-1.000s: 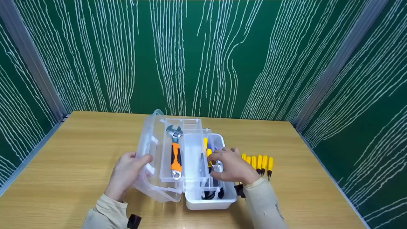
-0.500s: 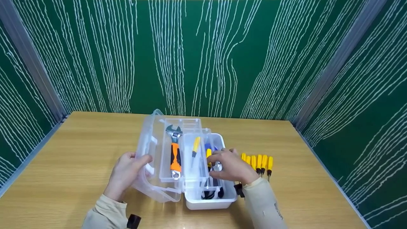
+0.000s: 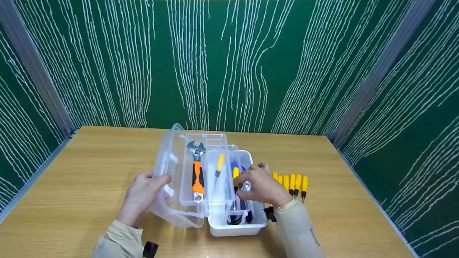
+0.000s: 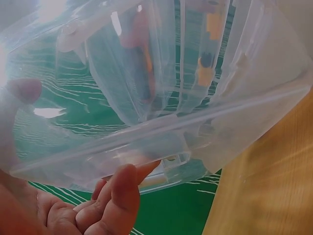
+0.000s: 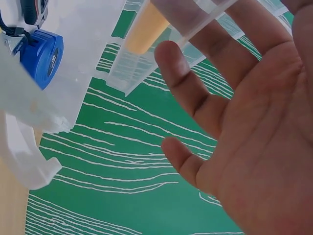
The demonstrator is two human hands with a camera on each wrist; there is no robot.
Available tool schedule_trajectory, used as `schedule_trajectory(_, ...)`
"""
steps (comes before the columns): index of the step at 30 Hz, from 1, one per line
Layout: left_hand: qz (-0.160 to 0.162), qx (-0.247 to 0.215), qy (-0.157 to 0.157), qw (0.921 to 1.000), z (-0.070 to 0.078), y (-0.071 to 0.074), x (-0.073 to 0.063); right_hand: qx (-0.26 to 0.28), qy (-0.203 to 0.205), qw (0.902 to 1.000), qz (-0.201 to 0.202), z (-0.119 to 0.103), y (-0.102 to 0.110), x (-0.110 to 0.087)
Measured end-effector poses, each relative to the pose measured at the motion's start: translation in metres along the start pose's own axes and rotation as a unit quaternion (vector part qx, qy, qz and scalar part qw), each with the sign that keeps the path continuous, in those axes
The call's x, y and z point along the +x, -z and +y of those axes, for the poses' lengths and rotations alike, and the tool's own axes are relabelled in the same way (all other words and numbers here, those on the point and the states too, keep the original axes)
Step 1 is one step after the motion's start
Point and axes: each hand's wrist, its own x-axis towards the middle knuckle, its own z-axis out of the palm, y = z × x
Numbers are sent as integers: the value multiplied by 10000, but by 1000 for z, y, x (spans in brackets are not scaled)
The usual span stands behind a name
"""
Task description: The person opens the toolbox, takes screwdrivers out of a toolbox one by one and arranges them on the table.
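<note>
My left hand (image 3: 141, 195) grips the clear lid (image 3: 166, 211) of the toolbox (image 3: 238, 232), thumb inside and fingers outside. My right hand (image 3: 263, 188) reaches into the box from the right. In the right wrist view its fingers (image 5: 220, 41) pass behind a clear tray wall, near a yellow screwdriver handle (image 5: 145, 32); whether they pinch it is hidden. In the head view the index fingertip meets a screwdriver with a yellow handle (image 3: 235, 172). Another yellow-handled screwdriver (image 3: 219, 163) lies in the clear tray. An orange-handled adjustable wrench (image 3: 198, 175) lies to its left.
Several yellow-handled screwdrivers (image 3: 294, 182) lie on the wooden table (image 3: 340, 215), right of the box. A blue tape measure (image 5: 44, 56) and dark-handled tools (image 3: 236, 218) are in the box. Green walls (image 3: 244, 64) with white lines enclose the table.
One yellow-handled screwdriver has shifted left, from beside my right fingertips to the middle of the clear tray. Both hands, the lid and the wrench have hardly moved.
</note>
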Motion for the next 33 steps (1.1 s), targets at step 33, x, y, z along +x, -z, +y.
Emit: schedule_trajectory(33, -121, -159, 127, 9997, -1, 0, 0, 1070, 127, 9941, 120, 2, 1, 0)
